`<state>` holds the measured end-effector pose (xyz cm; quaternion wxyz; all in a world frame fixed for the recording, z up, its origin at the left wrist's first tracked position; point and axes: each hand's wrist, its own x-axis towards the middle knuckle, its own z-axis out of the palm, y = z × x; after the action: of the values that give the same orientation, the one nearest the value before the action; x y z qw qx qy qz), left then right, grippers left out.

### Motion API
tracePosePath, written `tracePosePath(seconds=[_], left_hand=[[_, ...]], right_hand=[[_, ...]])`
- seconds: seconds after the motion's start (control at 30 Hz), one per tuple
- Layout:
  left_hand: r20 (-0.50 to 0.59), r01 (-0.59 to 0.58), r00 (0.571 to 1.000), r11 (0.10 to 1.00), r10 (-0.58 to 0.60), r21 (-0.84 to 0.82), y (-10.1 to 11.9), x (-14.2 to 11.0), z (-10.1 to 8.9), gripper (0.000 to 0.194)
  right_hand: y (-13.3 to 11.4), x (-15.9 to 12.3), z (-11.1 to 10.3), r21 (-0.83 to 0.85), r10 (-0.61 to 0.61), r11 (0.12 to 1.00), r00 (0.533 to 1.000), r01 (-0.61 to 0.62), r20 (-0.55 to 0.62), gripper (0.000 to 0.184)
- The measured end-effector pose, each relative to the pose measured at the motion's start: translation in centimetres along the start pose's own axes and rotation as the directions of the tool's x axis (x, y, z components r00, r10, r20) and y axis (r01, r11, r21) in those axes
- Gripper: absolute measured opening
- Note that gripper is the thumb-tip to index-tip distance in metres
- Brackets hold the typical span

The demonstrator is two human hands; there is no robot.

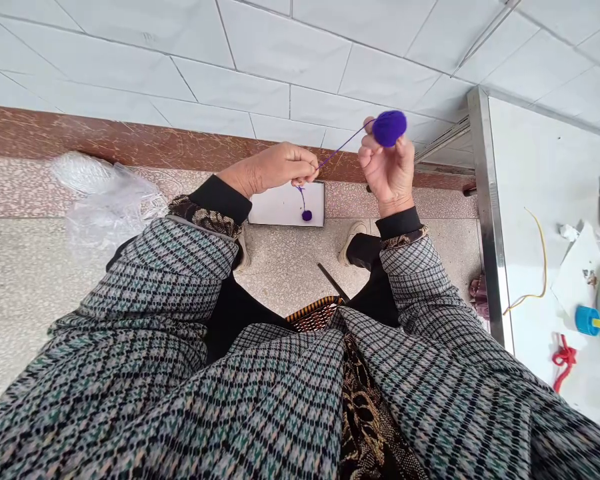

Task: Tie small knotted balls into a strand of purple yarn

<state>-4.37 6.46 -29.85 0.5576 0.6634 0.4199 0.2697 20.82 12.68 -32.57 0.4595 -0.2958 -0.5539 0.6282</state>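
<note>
- the right hand (389, 172) is raised, its palm toward the camera, with the fingers grasping a large purple ball (390, 128) of yarn by its sides and back.
- the left hand (286, 165) is lower and to the left, its back turned up; its fingers are clenched in a pinch on the purple yarn (347, 142).
- that yarn runs straight and slanting between the two hands, the large ball at its upper end.
- below the left hand a short length of the same yarn drops to a small purple ball (307, 215), seen against a shallow white tray (275, 208) with a dark rim; whether it hangs above the tray or touches it i cannot tell.
- the tray lies on the speckled floor (20, 300), near the brown baseboard and between the person's feet.
- clear plastic (107, 193) lies crumpled on the floor at the left.
- between the legs shows a woven orange and black rim (314, 312).
- on the white counter (533, 173) at the right are a yellow cord, a knotted red cord (564, 359), a blue cap (585, 320) and white paper with dark marks too small to read.
</note>
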Motion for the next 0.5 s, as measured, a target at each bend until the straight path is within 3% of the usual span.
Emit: tracePosePath(seconds=[0.13, 0.17, 0.23, 0.27, 0.3, 0.37, 0.4, 0.43, 0.5], left_hand=[[0.188, -0.039, 0.982, 0.999, 0.032, 0.030, 0.5, 0.0, 0.7, 0.024], [0.225, -0.048, 0.974, 0.999, 0.041, 0.025, 0.7, -0.1, 0.7, 0.023], [0.245, -0.064, 0.967, 0.998, 0.062, 0.001, 1.0, -0.2, 0.7, 0.024], [0.227, -0.071, 0.971, 0.997, 0.073, -0.017, 1.0, -0.3, 0.5, 0.025], [0.192, -0.075, 0.978, 0.996, 0.081, -0.039, 1.0, -0.4, 0.3, 0.026], [0.103, -0.077, 0.991, 0.993, 0.086, -0.084, 0.6, -0.5, -0.1, 0.029], [0.065, -0.077, 0.994, 0.992, 0.084, -0.104, 0.3, -0.5, -0.2, 0.030], [0.034, -0.078, 0.996, 0.989, 0.083, -0.125, -0.1, -0.5, -0.3, 0.032], [-0.015, -0.088, 0.996, 0.982, 0.087, -0.166, -0.9, -0.5, -0.2, 0.034]], right_hand=[[1.0, 0.4, 0.4, -0.219, 0.059, 0.972, 0.990, -0.086, -0.128, 0.067], [1.0, 0.3, 0.8, -0.280, 0.101, 0.951, 0.989, -0.127, -0.106, 0.061], [0.5, -0.2, 1.7, -0.437, 0.225, 0.882, 0.973, -0.180, 0.054, 0.052], [0.0, -0.5, 2.0, -0.510, 0.304, 0.842, 0.935, -0.175, 0.181, 0.050], [-0.6, -0.8, 2.2, -0.556, 0.376, 0.818, 0.870, -0.149, 0.320, 0.049], [-1.7, -1.3, 1.9, -0.512, 0.428, 0.852, 0.709, -0.109, 0.560, 0.053], [-2.2, -1.5, 1.4, -0.430, 0.392, 0.895, 0.667, -0.118, 0.633, 0.058], [-2.4, -1.6, 0.7, -0.329, 0.331, 0.935, 0.668, -0.134, 0.667, 0.064], [-2.3, -1.6, -0.8, -0.137, 0.193, 0.981, 0.756, -0.137, 0.626, 0.075]])
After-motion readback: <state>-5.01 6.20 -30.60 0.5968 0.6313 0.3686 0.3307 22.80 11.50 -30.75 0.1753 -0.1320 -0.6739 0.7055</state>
